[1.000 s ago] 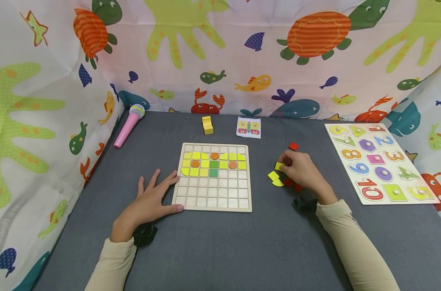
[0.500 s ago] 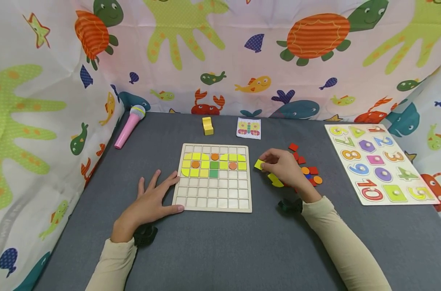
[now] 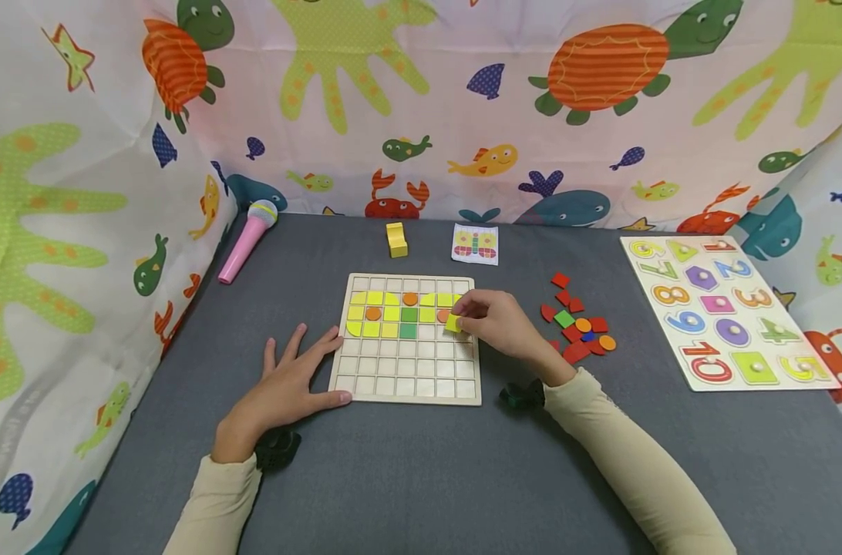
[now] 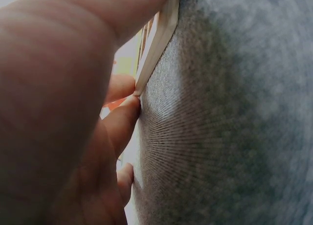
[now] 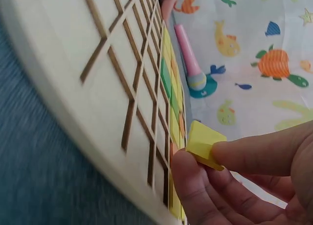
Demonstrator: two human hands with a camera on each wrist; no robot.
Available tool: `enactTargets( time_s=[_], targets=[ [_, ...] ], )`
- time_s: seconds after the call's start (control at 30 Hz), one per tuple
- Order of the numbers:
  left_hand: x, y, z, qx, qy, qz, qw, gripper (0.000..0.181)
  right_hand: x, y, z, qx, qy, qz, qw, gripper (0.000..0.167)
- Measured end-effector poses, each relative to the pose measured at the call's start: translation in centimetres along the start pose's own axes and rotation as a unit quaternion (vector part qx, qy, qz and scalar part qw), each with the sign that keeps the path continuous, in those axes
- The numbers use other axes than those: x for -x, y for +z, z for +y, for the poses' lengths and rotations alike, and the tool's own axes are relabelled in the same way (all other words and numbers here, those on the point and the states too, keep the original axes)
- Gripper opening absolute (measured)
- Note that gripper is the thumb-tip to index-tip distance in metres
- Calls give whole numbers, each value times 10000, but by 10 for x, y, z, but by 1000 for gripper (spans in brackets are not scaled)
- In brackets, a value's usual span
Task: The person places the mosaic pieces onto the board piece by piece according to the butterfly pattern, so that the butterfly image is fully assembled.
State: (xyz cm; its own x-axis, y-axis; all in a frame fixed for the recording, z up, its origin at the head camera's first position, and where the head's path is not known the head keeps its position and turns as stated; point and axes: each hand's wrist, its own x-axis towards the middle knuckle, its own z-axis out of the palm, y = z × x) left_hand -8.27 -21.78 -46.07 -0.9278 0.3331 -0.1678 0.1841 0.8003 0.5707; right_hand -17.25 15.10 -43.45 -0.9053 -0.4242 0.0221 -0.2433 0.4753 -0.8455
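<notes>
A square wooden grid board (image 3: 405,389) lies on the grey cloth, with yellow, orange and green tiles filling part of its upper rows. My right hand (image 3: 507,331) is over the board's right side and pinches a yellow square tile (image 3: 452,322) between thumb and fingertips. In the right wrist view, this yellow tile (image 5: 204,141) is tilted above the board, and another yellow edge shows beneath it. My left hand (image 3: 282,393) lies with spread fingers at the board's left edge; fingertips and thumb touch the frame. The left wrist view shows its fingers (image 4: 122,120) against the wooden edge.
Loose red, orange, green and blue tiles (image 3: 577,327) lie right of the board. Behind it are yellow blocks (image 3: 396,240) and a butterfly pattern card (image 3: 474,244). A pink toy microphone (image 3: 247,240) lies far left, a number puzzle board (image 3: 726,308) far right.
My right hand has moved left from the loose tiles to the board, carrying the yellow tile. Several tiles it covered now show. My left hand has stayed in place.
</notes>
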Motion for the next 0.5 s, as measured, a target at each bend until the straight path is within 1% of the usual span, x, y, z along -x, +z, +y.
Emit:
enactTargets(
  time_s=[0.17, 0.33, 0.5],
  targets=[
    [0, 0, -1, -11, 2, 12, 10000, 99, -5, 11, -7, 140, -224, -169, 9995, 11],
    [1, 1, -1, -20, 4, 11, 10000, 99, -12, 23, -11, 317, -344, -330, 9984, 10],
    [1, 1, -1, -13, 6, 12, 10000, 99, -17, 31, -16, 692, -565, -446, 9950, 11]
  ],
)
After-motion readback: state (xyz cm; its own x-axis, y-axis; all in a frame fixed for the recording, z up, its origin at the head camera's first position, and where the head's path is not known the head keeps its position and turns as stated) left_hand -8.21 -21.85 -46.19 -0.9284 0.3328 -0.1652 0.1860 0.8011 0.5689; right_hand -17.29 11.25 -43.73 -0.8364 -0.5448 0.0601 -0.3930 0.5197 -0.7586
